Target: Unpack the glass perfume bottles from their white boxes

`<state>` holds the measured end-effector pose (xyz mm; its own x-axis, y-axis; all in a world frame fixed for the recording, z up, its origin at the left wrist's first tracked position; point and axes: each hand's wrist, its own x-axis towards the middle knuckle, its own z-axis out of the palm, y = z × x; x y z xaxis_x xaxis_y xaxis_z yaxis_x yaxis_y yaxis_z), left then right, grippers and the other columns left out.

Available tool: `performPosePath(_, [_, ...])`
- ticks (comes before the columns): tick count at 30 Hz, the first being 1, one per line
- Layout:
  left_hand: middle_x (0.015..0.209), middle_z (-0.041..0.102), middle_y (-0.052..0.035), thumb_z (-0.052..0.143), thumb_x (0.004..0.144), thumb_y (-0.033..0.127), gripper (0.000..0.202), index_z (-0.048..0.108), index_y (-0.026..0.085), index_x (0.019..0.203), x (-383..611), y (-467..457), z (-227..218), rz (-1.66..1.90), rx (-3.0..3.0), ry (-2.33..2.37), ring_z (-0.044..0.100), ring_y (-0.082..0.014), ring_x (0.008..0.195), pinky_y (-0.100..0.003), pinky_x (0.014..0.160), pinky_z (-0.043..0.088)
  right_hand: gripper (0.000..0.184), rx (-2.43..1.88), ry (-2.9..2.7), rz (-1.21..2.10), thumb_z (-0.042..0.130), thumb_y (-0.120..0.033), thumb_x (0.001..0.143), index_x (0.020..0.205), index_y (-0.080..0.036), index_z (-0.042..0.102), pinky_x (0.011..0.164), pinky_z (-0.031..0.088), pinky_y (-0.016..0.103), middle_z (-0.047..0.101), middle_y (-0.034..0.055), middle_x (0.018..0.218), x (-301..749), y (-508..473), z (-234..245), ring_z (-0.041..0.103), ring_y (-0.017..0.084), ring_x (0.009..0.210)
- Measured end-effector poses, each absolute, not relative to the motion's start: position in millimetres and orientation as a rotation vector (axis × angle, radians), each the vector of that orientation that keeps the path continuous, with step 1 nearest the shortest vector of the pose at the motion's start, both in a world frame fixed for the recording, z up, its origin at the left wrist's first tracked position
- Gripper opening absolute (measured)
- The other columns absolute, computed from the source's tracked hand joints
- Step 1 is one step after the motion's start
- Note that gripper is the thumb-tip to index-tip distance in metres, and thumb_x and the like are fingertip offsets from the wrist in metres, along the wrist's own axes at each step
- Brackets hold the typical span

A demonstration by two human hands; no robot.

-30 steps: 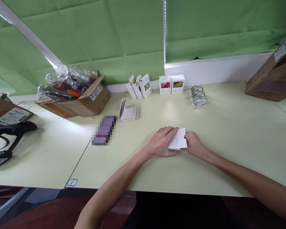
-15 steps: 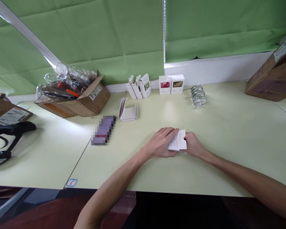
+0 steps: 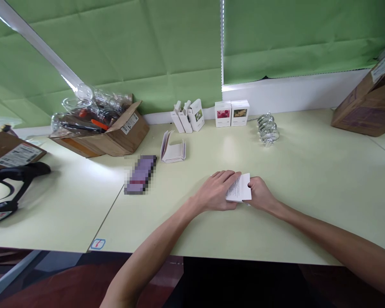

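- Carton (image 3: 240,189), white with printed text, over the surface (image 3: 291,179) between both hands.
- Left hand (image 3: 216,191) grasps the carton from its left, fingers across its far side, thumb along its near edge.
- Right hand (image 3: 261,194) is curled against the carton's right end; its fingers are partly hidden, so what they grip cannot be told.
- Purple flat object (image 3: 141,174), blurred out, well left of the carton.
- Folded white card (image 3: 173,155), beyond the carton to the left.
- Brown cardboard box (image 3: 122,141), stuffed with plastic-wrapped items, farther left of the carton.
- Silver coiled object (image 3: 268,129), beyond the carton, slightly right.
- Three slim white boxes (image 3: 185,122), upright, beyond the carton to the left.
- Two picture-fronted white boxes (image 3: 223,119), side by side, beyond the carton.
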<state>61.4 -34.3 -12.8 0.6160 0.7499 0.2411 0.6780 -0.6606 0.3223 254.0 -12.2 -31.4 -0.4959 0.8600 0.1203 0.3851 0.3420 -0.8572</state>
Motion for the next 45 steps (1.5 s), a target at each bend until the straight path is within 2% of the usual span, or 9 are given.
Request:
performPosePath(4, [0.139,0.057,-0.0120,0.069,0.073,0.035,0.080,0.035,0.018,0.143,61,-34,-11,0.516,2.654,1.191,0.058,-0.0289,0.121,-0.043,0.103,0.048,0.028,-1.116,-2.067,1.032,0.059,-0.032,0.058,0.047,-0.021,0.036,0.045,0.023,0.023,0.034,-0.0031,0.050,256,-9,-30,0.030,0.010,0.050])
performPosePath(10, [0.139,0.056,-0.0126,0.070,0.074,0.037,0.081,0.033,0.020,0.144,57,-31,-12,0.518,2.656,1.223,0.059,-0.0294,0.120,-0.043,0.101,0.049,0.023,-1.186,-2.083,1.055,0.059,-0.030,0.060,0.047,-0.020,0.042,0.048,0.022,0.023,0.033,-0.0041,0.053,259,-4,-22,0.028,0.009,0.053])
performPosePath(15, [0.139,0.056,-0.0133,0.069,0.076,0.037,0.080,0.033,0.021,0.145,49,-26,-14,0.533,2.654,1.249,0.059,-0.0310,0.122,-0.046,0.101,0.050,0.031,-1.192,-2.130,0.920,0.061,-0.029,0.061,0.043,-0.019,0.039,0.048,0.017,0.024,0.025,-0.0060,0.052,265,1,-14,0.023,0.008,0.054])
performPosePath(20, [0.136,0.057,-0.0138,0.069,0.075,0.034,0.074,0.040,0.020,0.142,39,-19,-15,0.539,2.652,1.294,0.059,-0.0313,0.121,-0.046,0.101,0.050,0.019,-1.137,-2.172,0.935,0.060,-0.028,0.071,0.055,-0.018,0.062,0.050,0.021,0.024,0.039,-0.0051,0.053,271,10,-14,0.029,0.009,0.054])
performPosePath(25, [0.135,0.058,-0.0134,0.071,0.073,0.031,0.073,0.043,0.020,0.140,36,-16,-13,0.568,2.633,1.302,0.060,-0.0306,0.120,-0.044,0.100,0.051,0.019,-1.104,-2.263,0.855,0.062,-0.026,0.071,0.054,-0.018,0.063,0.051,0.022,0.025,0.041,-0.0052,0.051,268,13,-20,0.032,0.009,0.052])
performPosePath(29, [0.136,0.057,-0.0134,0.071,0.073,0.032,0.074,0.042,0.020,0.141,32,-15,-12,0.611,2.611,1.307,0.059,-0.0299,0.122,-0.044,0.102,0.051,0.020,-1.145,-2.233,0.689,0.062,-0.033,0.083,0.084,-0.021,0.078,0.055,0.032,0.025,0.054,-0.0021,0.059,273,14,-18,0.045,0.011,0.055])
performPosePath(33, [0.137,0.056,-0.0134,0.072,0.075,0.034,0.075,0.042,0.021,0.142,26,-13,-13,0.615,2.582,1.350,0.059,-0.0299,0.121,-0.044,0.101,0.051,0.025,-1.261,-2.191,0.548,0.064,-0.042,0.087,0.091,-0.023,0.079,0.058,0.039,0.027,0.060,0.0019,0.073,285,25,-13,0.053,0.014,0.060])
performPosePath(37, [0.136,0.055,-0.0131,0.073,0.075,0.035,0.077,0.041,0.022,0.144,22,-12,-13,0.657,2.533,1.365,0.059,-0.0294,0.119,-0.043,0.100,0.052,0.020,-1.347,-2.298,0.528,0.062,-0.035,0.087,0.090,-0.021,0.077,0.065,0.045,0.030,0.068,0.0061,0.093,295,37,-9,0.062,0.017,0.070])
performPosePath(45, [0.137,0.054,-0.0130,0.073,0.075,0.035,0.079,0.040,0.024,0.145,20,-12,-13,0.717,2.494,1.311,0.058,-0.0298,0.122,-0.043,0.102,0.050,0.014,-1.460,-2.487,0.429,0.058,-0.023,0.086,0.089,-0.019,0.071,0.062,0.043,0.031,0.068,0.0063,0.087,300,36,-8,0.062,0.019,0.071])
